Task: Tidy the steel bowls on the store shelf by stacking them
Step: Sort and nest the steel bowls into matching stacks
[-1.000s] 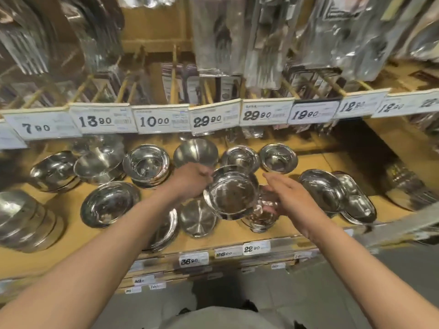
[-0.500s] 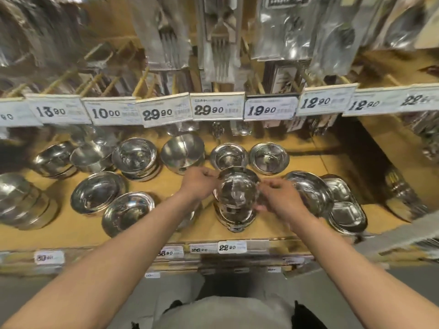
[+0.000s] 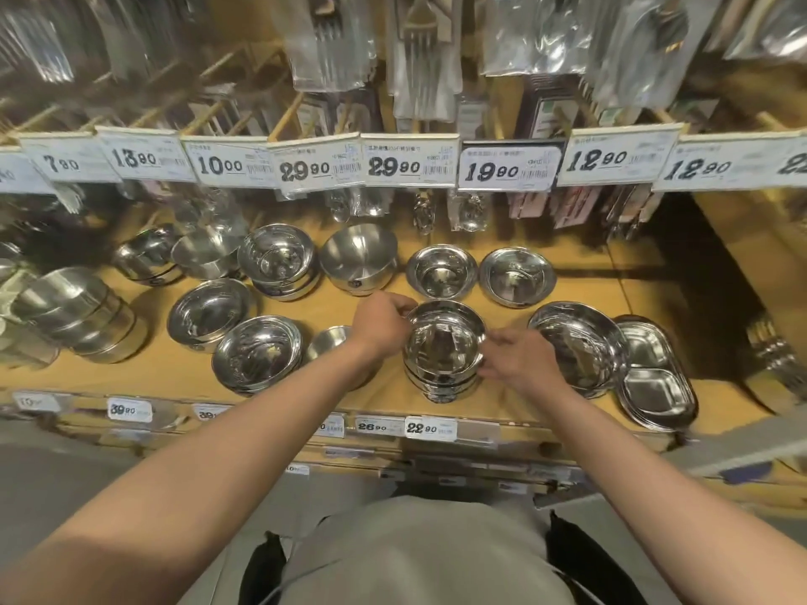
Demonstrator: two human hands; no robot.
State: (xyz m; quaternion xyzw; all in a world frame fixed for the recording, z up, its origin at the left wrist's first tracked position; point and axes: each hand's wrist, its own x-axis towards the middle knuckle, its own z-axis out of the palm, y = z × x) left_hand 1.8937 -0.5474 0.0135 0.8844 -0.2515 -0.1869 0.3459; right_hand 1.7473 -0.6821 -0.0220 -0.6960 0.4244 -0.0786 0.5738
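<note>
A shiny steel bowl point(image 3: 444, 340) sits nested on top of a short stack of like bowls point(image 3: 441, 386) near the front of the wooden shelf point(image 3: 183, 373). My left hand point(image 3: 383, 321) pinches the top bowl's left rim. On the other side, my right hand point(image 3: 515, 359) has its fingertips on the right rim. More steel bowls stand around: two shallow ones point(image 3: 441, 271) point(image 3: 517, 276) behind, a deep one point(image 3: 358, 257) at the back, and others point(image 3: 257, 353) to the left.
Stacked oval plates point(image 3: 578, 342) and divided trays point(image 3: 655, 382) lie right of the stack. Price tags point(image 3: 410, 165) hang on a rail above the bowls, with packed cutlery point(image 3: 419, 54) above. Round tins point(image 3: 74, 314) stand at the far left. Shelf-edge tags point(image 3: 430, 427) line the front.
The bowl I held tilted above the stack has come down and now sits nested on it. Both hands followed it down and stay at its rim.
</note>
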